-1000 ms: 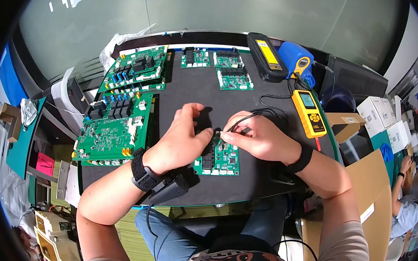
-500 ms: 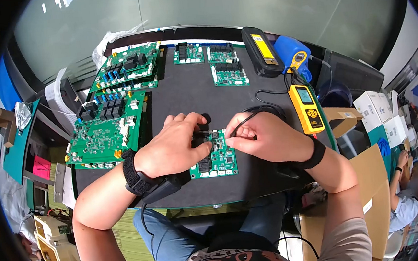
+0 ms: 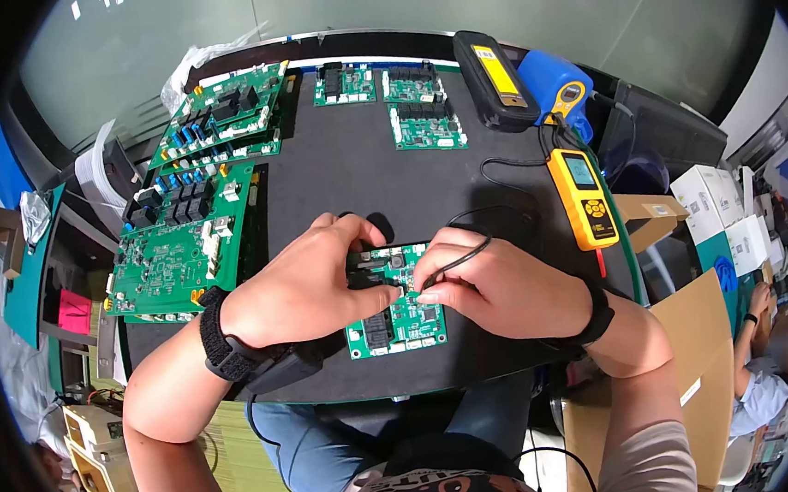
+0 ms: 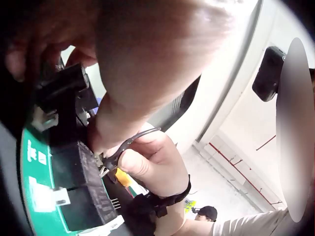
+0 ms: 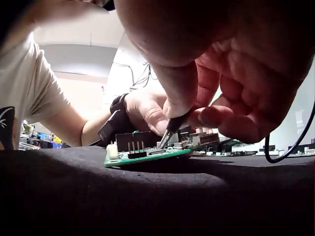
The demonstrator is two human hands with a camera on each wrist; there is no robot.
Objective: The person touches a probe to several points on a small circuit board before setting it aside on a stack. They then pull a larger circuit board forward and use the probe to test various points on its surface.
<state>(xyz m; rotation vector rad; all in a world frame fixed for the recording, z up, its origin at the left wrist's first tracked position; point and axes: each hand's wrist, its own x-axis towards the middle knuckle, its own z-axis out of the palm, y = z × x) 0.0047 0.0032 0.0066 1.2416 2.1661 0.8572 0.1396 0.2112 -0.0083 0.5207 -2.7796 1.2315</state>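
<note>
A small green circuit board (image 3: 406, 314) lies on the dark mat between the hands. The left hand (image 3: 297, 286) spans its left side, thumb and fingers bent around the board's edges and black relays. The right hand (image 3: 508, 283) pinches a black-cabled clip or probe (image 5: 173, 128) between thumb and fingers. In the right wrist view its metal tip points down onto parts of the board (image 5: 147, 156). The left wrist view shows the same pinch beyond the black relays (image 4: 81, 182). Whether the tip grips a pin, I cannot tell.
Larger green boards (image 3: 173, 254) are stacked at the left. Several small boards (image 3: 426, 125) lie at the back. A yellow meter (image 3: 582, 198), a black case (image 3: 495, 81) and a blue device (image 3: 555, 85) stand at the right. The black cable (image 3: 498, 162) loops across the mat.
The board and both hands sit slightly lower and further left in the head view. The right hand's fingertips have moved down along the board, and its pinch on the black-cabled piece continues.
</note>
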